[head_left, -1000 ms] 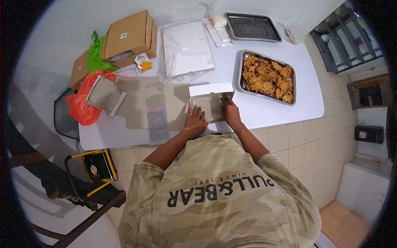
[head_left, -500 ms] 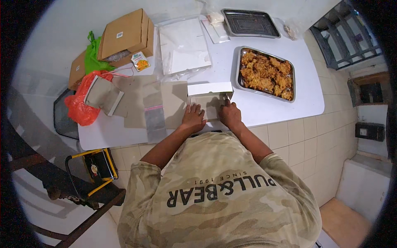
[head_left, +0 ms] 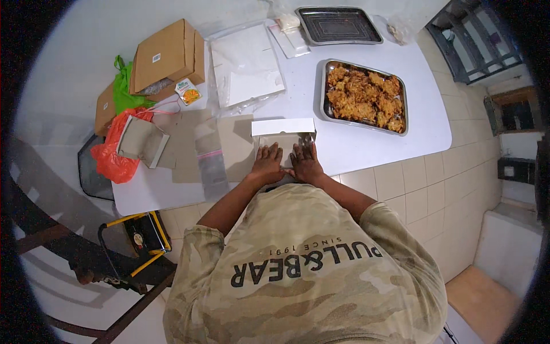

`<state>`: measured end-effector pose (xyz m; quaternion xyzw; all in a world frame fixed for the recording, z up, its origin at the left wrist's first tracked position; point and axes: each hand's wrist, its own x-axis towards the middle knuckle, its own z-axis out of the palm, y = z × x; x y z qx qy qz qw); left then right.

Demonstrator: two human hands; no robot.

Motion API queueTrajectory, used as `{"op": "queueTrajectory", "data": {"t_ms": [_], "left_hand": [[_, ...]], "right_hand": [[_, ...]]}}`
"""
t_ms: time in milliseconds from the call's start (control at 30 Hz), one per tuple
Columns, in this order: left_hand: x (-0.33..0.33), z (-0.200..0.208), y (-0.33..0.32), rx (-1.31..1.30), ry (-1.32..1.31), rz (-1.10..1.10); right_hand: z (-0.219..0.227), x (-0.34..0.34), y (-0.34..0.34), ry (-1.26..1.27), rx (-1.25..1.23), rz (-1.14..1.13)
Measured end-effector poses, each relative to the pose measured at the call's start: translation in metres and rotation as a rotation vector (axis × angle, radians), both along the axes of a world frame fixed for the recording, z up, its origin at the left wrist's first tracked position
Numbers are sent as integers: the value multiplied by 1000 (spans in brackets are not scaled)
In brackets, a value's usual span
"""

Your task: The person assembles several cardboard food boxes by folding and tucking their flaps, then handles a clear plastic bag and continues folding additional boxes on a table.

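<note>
A small cardboard box point(head_left: 283, 127), white outside and grey-brown inside, sits at the near table edge with its white far wall standing up. My left hand point(head_left: 268, 164) lies flat on its near left part, fingers stretched forward. Beside it, my right hand point(head_left: 305, 163) rests on the near right part, fingers also extended. The thumbs almost meet in the middle. The near wall of the box is mostly hidden under my hands. Left of the box lie flat grey-brown cardboard point(head_left: 236, 143) and a clear plastic bag point(head_left: 212, 166) with a pink strip.
A metal tray of fried food point(head_left: 365, 97) stands to the right, an empty black tray point(head_left: 339, 26) behind it. White sheets in plastic point(head_left: 246, 69) lie at the back. A brown carton point(head_left: 169, 57), a red plastic bag point(head_left: 112, 150) and an open grey box point(head_left: 140, 139) crowd the left.
My right hand has come away from the box's right far corner and now lies flat beside the left one. My left hand has barely moved. The view has shifted slightly.
</note>
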<state>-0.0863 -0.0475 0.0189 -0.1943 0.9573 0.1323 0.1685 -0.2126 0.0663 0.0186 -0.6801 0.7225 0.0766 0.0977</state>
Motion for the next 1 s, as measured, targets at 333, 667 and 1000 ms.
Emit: {"op": "queueTrajectory", "data": {"t_ms": [333,667,1000], "left_hand": [[1,3,-2,48,49,46],[10,-16,-4,19,283,-67],[23,53,-39,269,679,766]], "right_hand": [[-4,-11,0,-33,7,49],[-11,-35,-9,-333,95,136],[74,-85,11,-706,-588,-479]]}}
